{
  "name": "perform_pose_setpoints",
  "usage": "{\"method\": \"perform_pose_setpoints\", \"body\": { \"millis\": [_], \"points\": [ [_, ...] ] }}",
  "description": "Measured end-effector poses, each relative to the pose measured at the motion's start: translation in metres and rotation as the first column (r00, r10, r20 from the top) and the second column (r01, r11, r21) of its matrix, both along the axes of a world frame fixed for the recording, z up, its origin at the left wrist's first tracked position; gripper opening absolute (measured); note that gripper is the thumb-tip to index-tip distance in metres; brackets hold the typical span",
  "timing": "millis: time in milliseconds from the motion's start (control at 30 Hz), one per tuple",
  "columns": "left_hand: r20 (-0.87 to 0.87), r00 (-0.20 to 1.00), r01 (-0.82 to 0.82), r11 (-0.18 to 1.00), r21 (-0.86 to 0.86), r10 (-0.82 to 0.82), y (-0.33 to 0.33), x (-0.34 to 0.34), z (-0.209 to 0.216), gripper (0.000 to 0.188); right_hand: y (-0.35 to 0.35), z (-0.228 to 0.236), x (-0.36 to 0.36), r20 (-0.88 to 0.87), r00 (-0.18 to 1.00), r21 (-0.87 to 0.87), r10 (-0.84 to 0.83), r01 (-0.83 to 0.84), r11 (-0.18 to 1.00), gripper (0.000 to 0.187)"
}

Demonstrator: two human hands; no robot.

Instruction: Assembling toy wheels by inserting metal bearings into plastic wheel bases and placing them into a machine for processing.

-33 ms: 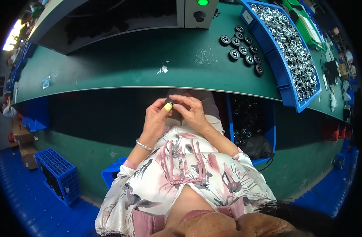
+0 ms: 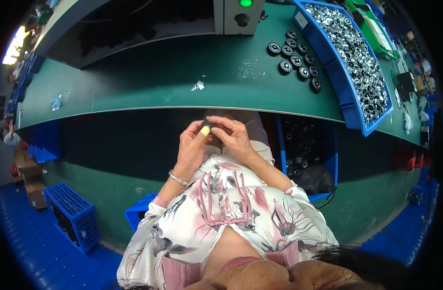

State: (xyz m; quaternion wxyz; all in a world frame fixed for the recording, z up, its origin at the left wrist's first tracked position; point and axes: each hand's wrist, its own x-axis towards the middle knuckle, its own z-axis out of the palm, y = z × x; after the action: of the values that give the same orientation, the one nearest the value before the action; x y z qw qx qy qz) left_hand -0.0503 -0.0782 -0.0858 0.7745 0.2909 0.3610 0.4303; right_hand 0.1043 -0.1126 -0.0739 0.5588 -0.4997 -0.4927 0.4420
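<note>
Just beyond the table's near edge, over my lap, both hands meet around a small dark round part (image 2: 207,123). My left hand (image 2: 190,147) pinches it from the left; yellow tape (image 2: 205,130) wraps the thumb. From the right, my right hand (image 2: 237,141) closes its thumb and fingers on the same part. Fingers cover much of it, so its exact kind is unclear. Several black wheels (image 2: 296,61) with metal centres lie in a cluster on the green table (image 2: 149,87), away from both hands.
A blue bin (image 2: 346,105) full of shiny metal parts stands at the right of the table. Below it, another blue bin (image 2: 336,159) holds black wheels. A grey machine housing (image 2: 234,24) with a green light rises at the back. A blue crate (image 2: 71,212) sits lower left.
</note>
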Motion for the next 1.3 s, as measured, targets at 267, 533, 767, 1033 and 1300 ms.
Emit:
{"method": "perform_pose_setpoints", "body": {
  "millis": [267,533,767,1033,1300],
  "points": [
    [-0.210,0.978,0.022,0.995,0.099,-0.001,-0.002,-0.001,-0.009,0.015,-0.002,-0.019,0.003,0.110,0.994,-0.007,-0.021,0.022,1.000,0.027],
    [-0.523,0.852,0.196,0.938,0.285,-0.019,0.010,-0.005,0.001,0.014,-0.001,-0.017,0.001,-0.136,0.991,-0.149,-0.008,-0.012,0.989,0.027],
    [-0.214,0.976,-0.001,0.989,0.151,0.034,0.000,0.006,-0.001,0.018,-0.003,-0.023,-0.007,-0.533,0.841,-0.294,-0.093,-0.081,0.952,0.026],
    [-0.394,0.915,0.195,0.953,0.230,-0.092,0.002,-0.002,0.002,0.015,0.000,-0.009,0.008,0.180,0.983,-0.083,0.040,-0.026,0.996,0.026],
    [-0.361,0.932,0.058,0.971,0.232,0.031,-0.004,-0.005,0.000,0.017,0.002,-0.012,0.006,0.151,0.989,0.056,0.000,-0.009,0.998,0.028]
  ]
}}
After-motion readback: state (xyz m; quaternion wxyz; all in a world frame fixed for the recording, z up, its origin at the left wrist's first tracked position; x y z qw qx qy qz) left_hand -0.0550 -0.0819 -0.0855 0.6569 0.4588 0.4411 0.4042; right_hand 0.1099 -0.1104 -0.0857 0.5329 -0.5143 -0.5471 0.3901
